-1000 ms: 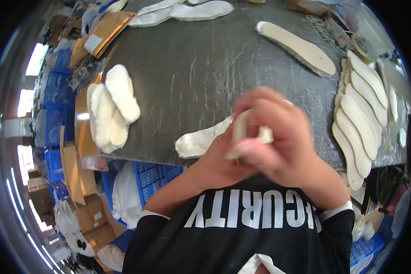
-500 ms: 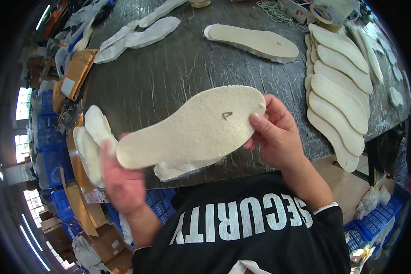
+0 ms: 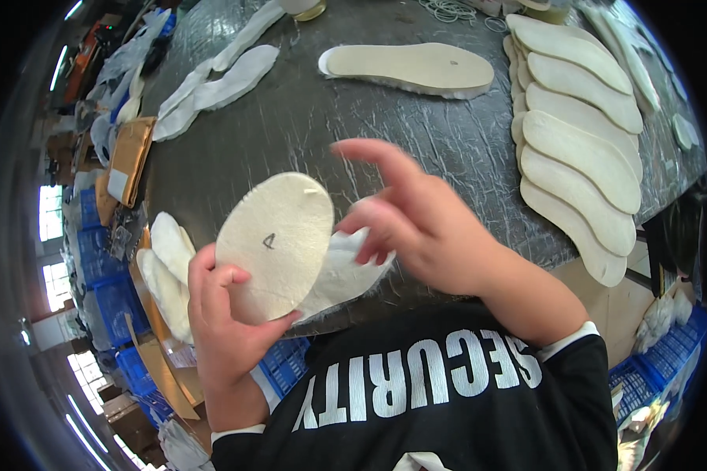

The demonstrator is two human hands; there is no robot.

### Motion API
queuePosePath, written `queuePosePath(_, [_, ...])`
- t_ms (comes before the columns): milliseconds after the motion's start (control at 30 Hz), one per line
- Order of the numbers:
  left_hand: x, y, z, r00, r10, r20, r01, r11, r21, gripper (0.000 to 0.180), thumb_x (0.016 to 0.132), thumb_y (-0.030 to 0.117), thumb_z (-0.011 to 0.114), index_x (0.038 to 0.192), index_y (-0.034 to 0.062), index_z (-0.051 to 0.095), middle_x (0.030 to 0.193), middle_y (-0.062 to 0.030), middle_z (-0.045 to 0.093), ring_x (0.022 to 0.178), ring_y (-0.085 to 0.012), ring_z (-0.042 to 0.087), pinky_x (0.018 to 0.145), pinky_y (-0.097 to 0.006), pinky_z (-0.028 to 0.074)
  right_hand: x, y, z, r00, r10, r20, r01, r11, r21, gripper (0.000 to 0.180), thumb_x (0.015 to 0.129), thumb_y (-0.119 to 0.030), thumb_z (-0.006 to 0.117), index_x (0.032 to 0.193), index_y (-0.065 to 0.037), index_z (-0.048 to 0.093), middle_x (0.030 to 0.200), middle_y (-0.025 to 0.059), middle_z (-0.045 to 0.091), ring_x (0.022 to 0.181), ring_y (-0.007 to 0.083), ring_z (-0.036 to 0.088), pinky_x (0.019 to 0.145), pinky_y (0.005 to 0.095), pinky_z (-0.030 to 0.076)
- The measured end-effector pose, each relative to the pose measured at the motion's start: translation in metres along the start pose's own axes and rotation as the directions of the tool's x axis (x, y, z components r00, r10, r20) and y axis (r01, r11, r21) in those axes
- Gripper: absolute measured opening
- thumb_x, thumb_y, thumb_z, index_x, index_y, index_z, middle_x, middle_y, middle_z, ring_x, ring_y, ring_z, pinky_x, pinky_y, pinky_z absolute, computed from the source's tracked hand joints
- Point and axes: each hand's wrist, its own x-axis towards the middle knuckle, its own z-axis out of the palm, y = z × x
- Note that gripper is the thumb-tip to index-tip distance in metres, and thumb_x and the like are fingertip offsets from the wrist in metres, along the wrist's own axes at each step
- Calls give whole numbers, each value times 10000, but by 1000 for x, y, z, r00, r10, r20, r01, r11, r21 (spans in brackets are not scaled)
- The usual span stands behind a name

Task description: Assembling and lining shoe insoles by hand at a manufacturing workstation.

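Note:
A cream insole [image 3: 279, 216] with a small dark pencil mark and a little white bit on its upper right edge is tilted up over the table's near side. My left hand [image 3: 226, 318] grips it between thumb and fingers; its narrower end is hidden in that hand. To its right, my right hand [image 3: 432, 224] is off the insole, fingers apart and slightly blurred. Beneath lies a white insole [image 3: 346, 271] on the table, partly covered. Farther back rests another insole [image 3: 412, 67], beige on top with fluffy white showing along its edge.
Overlapping cream insoles [image 3: 577, 161] lie in a row at the right of the dark table [image 3: 291, 125]. White fluffy pieces [image 3: 169, 271] sit at the left edge, and more white pieces [image 3: 232, 82] at the far left. A brown package [image 3: 132, 157] and blue crates [image 3: 102, 259] stand beyond.
The insole has swung from lying sideways between my hands to a tilt at the left. My right hand has let go of it, and my left hand has closed on its narrower end.

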Motion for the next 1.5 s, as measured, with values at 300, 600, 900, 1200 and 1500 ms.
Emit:
queuePosePath(300, [-9, 7, 46, 904, -222, 365, 246, 969, -21, 969, 558, 348, 915, 1335, -22, 470, 1217, -197, 585, 1058, -382, 585, 908, -451, 491, -31, 58, -39, 802, 596, 30, -594, 802, -57, 444, 1023, -79, 384, 1455, -5, 317, 871, 150, 681, 671, 177, 680, 600, 295, 564])
queuePosePath(600, [-4, -1, 57, 878, -120, 463, 145, 989, -20, 1041, 548, 383, 909, 1370, -59, 448, 1248, -206, 576, 1103, -374, 555, 972, -447, 441, -26, 62, -48, 788, 602, 129, -607, 794, 2, 410, 1010, -85, 398, 1407, 14, 398, 859, 134, 670, 663, 174, 681, 600, 297, 561])
queuePosePath(900, [-3, 0, 59, 867, -136, 479, 179, 983, -46, 1029, 551, 364, 911, 1364, -68, 453, 1246, -203, 578, 1102, -365, 559, 980, -434, 435, -27, 62, -50, 793, 592, 142, -599, 800, 12, 412, 1003, -81, 390, 1401, 22, 409, 845, 127, 662, 660, 177, 680, 600, 302, 561])
queuePosePath(1200, [-1, 1, 63, 855, -161, 493, 191, 982, -11, 1008, 553, 304, 912, 1362, -75, 447, 1236, -206, 580, 1108, -370, 558, 978, -435, 435, -26, 64, -50, 803, 576, 152, -581, 814, -9, 425, 987, -60, 373, 1401, 33, 398, 854, 138, 666, 685, 194, 690, 608, 312, 566])
queuePosePath(1500, [0, 1, 72, 855, -133, 501, 136, 990, 30, 966, 592, 330, 909, 1350, -60, 456, 1271, -230, 572, 1145, -410, 552, 968, -471, 461, -26, 63, -54, 796, 580, 172, -591, 806, 16, 434, 1012, -59, 375, 1443, -7, 361, 867, 123, 672, 673, 170, 673, 626, 291, 557])
